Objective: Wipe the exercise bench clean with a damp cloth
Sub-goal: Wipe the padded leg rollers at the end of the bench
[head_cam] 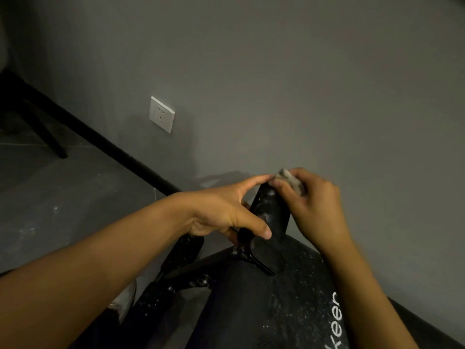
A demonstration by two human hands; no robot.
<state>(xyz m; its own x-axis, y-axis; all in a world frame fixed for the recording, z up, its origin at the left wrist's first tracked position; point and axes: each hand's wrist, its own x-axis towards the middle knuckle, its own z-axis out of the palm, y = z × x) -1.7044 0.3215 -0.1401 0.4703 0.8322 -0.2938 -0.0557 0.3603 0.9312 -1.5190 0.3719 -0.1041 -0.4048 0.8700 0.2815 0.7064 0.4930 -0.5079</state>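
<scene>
1. Wall (276,71): plain grey, matt, filling the upper and right part of the view.
2. Socket (161,114): white plate, fixed low on the wall, left of centre.
3. Skirting (105,144): black strip running along the foot of the wall.
4. Floor (63,197): grey, with pale scuffs; a dark furniture leg (50,137) stands on it at far left.
5. Exercise bench (264,311): black padded seat at bottom centre, close against the wall, speckled all over with white dust; white lettering (337,321) runs along its right side, only partly readable.
6. Upright pad (271,217): black, dusty, rising from the far end of the bench, tilted toward the wall; probably a leg or back support, though the dim light leaves this unsure.
7. Left hand (221,210): wrapped round the upright pad from the left, thumb across its lower front, forefinger stretched up to its top edge.
8. Cloth (289,181): small grey wad, at the top of the upright pad, touching it.
9. Right hand (314,205): fingers curled, pinching the cloth and pressing it onto the pad's top.
</scene>
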